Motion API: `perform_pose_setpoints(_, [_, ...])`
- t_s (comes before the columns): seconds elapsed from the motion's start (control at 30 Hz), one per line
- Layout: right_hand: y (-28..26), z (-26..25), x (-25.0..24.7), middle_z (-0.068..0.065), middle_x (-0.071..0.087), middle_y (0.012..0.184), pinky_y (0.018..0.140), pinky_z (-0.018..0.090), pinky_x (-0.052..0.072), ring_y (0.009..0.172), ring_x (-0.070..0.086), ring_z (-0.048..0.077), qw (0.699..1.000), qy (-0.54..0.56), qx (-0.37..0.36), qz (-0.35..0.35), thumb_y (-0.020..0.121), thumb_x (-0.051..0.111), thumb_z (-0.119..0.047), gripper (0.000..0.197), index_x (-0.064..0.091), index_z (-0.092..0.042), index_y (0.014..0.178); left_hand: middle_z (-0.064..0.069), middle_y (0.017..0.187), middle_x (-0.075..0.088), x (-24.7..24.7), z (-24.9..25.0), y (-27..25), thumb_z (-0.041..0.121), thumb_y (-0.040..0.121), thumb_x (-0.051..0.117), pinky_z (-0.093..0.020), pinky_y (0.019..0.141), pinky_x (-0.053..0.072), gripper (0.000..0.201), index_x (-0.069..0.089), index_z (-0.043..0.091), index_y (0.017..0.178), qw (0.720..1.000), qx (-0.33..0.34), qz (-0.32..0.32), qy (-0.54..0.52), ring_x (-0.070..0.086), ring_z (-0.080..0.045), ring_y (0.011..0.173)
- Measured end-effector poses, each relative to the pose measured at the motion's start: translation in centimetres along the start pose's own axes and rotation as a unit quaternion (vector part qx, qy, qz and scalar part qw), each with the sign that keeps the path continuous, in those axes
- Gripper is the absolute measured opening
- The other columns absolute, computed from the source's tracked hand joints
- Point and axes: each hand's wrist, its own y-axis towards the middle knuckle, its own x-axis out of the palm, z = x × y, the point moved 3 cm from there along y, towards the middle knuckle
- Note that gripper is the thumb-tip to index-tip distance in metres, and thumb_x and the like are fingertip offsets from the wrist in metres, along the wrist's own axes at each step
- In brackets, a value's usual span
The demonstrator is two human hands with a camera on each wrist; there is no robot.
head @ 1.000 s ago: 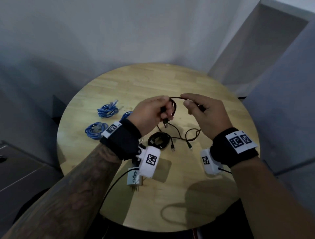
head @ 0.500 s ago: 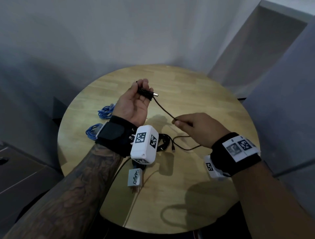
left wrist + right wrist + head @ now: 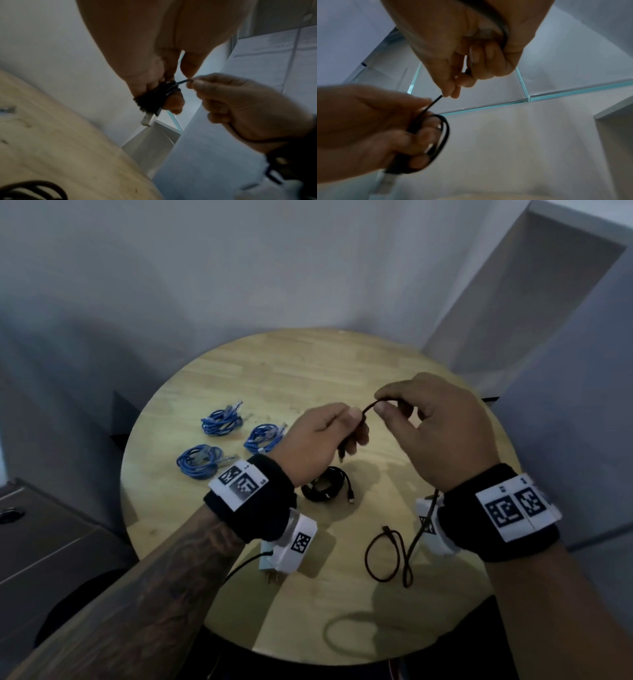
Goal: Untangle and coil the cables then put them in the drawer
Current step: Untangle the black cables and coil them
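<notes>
A round, light wooden table (image 3: 274,378) fills the middle of the head view, with a dark grey cabinet (image 3: 41,542) at its left edge. Above the tabletop, the right hand (image 3: 442,433) pinches a thin black USB cable (image 3: 390,556) between thumb and forefinger, and the cable runs down through its palm and past the wrist to a loose loop lying on the wood near the table's front edge. The left hand (image 3: 318,443), just beside it, grips several wound turns of the same cable in curled fingers, with the silver USB plug (image 3: 148,119) sticking out below the fist. Three coiled blue cable bundles (image 3: 222,421) lie well apart from the hands on the left side of the table. A coiled black cable (image 3: 325,489) rests on the wood beneath the left hand.
</notes>
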Motion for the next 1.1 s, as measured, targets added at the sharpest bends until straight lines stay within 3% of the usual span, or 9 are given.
perform_pose_setpoints(0.13, [-0.2,2.0,1.8,-0.008,0.062,0.085,0.071,0.034,0.049,0.075,0.053,0.007,0.997,0.06,0.036,-0.034,0.099,0.057,-0.034,0.023,0.071,-0.033,0.117,-0.01,0.074,0.058,0.5,1.0,-0.5,0.011,0.104,0.035,-0.031,0.07,0.047,0.032,0.056,0.002,0.082,0.97,-0.097,-0.03,-0.221,0.047,-0.016,0.059])
perform_pose_setpoints(0.23, [-0.6,1.5,3.6,-0.022,0.065,0.081,0.072,0.02,0.048,0.071,0.057,-0.005,0.984,0.121,0.053,-0.119,0.102,0.051,-0.03,0.03,0.064,-0.032,0.128,-0.004,0.072,0.055,-0.3,0.9,0.1,0.016,0.104,0.032,-0.029,0.072,0.052,0.031,0.054,0.005,0.084,0.869,-0.143,-0.003,-0.474,0.046,-0.012,0.059])
perform_pose_setpoints(0.37, [-2.0,-0.2,5.2,-0.007,0.064,0.072,0.061,0.035,0.053,0.059,0.058,0.009,0.949,0.133,0.1,-0.268,0.103,0.047,-0.03,0.024,0.065,-0.022,0.116,-0.009,0.087,0.064,-2.0,-0.8,0.8,0.01,0.102,0.032,-0.032,0.092,0.051,0.024,0.054,0.003,0.094,0.772,-0.137,0.091,-0.614,0.058,-0.012,0.068])
perform_pose_setpoints(0.57, [-2.3,-1.7,4.5,-0.008,0.057,0.059,0.051,0.023,0.039,0.048,0.047,0.006,0.943,0.157,0.056,-0.287,0.099,0.057,-0.03,0.022,0.067,-0.018,0.084,-0.016,0.094,0.067,-3.7,-2.8,0.8,0.006,0.101,0.044,-0.03,0.083,0.056,0.021,0.063,-0.001,0.095,0.878,-0.08,0.249,-0.402,0.066,-0.017,0.076])
perform_pose_setpoints(0.67, [-2.1,-2.3,3.9,-0.015,0.053,0.056,0.051,0.015,0.034,0.05,0.045,0.004,0.947,0.198,0.058,-0.247,0.097,0.061,-0.024,0.02,0.068,-0.016,0.081,-0.008,0.085,0.072,-2.9,-2.0,0.3,0.006,0.098,0.053,-0.027,0.079,0.056,0.019,0.071,0.0,0.096,0.962,-0.04,0.217,-0.161,0.067,-0.011,0.077])
perform_pose_setpoints(0.77, [-1.5,-1.8,3.1,-0.012,0.062,0.066,0.056,0.02,0.043,0.059,0.054,0.005,0.964,0.192,0.043,-0.178,0.096,0.061,-0.021,0.014,0.071,-0.019,0.087,0.011,0.067,0.063,-1.2,-0.9,-0.1,0.009,0.099,0.051,-0.015,0.065,0.044,0.027,0.068,0.012,0.079,0.995,-0.01,0.095,0.028,0.056,0.003,0.063])
perform_pose_setpoints(0.87, [-0.8,-0.2,2.6,-0.011,0.068,0.078,0.064,0.032,0.049,0.07,0.059,0.011,0.984,0.138,0.024,-0.11,0.093,0.061,-0.021,0.013,0.071,-0.028,0.089,-0.003,0.075,0.065,-0.3,-0.7,-0.4,0.013,0.104,0.039,-0.021,0.065,0.045,0.034,0.064,0.006,0.082,0.997,-0.069,-0.007,-0.031,0.056,-0.012,0.065])
perform_pose_setpoints(0.97, [-0.8,1.1,3.1,-0.009,0.062,0.085,0.07,0.026,0.045,0.075,0.057,0.01,0.989,0.115,0.01,-0.096,0.096,0.062,-0.023,0.014,0.074,-0.029,0.101,-0.012,0.076,0.061,0.3,-0.3,-0.6,0.008,0.102,0.037,-0.028,0.069,0.046,0.032,0.061,0.001,0.082,0.98,-0.132,-0.045,-0.143,0.052,-0.018,0.063])
perform_pose_setpoints(1.1, [-1.2,2.1,4.6,-0.006,0.069,0.092,0.075,0.029,0.047,0.082,0.061,0.008,0.978,0.124,0.055,-0.16,0.103,0.049,-0.023,0.027,0.068,-0.03,0.12,-0.003,0.068,0.056,0.3,-0.3,-0.7,0.014,0.1,0.032,-0.03,0.072,0.05,0.027,0.052,0.006,0.084,0.872,-0.198,-0.046,-0.445,0.045,-0.012,0.058])
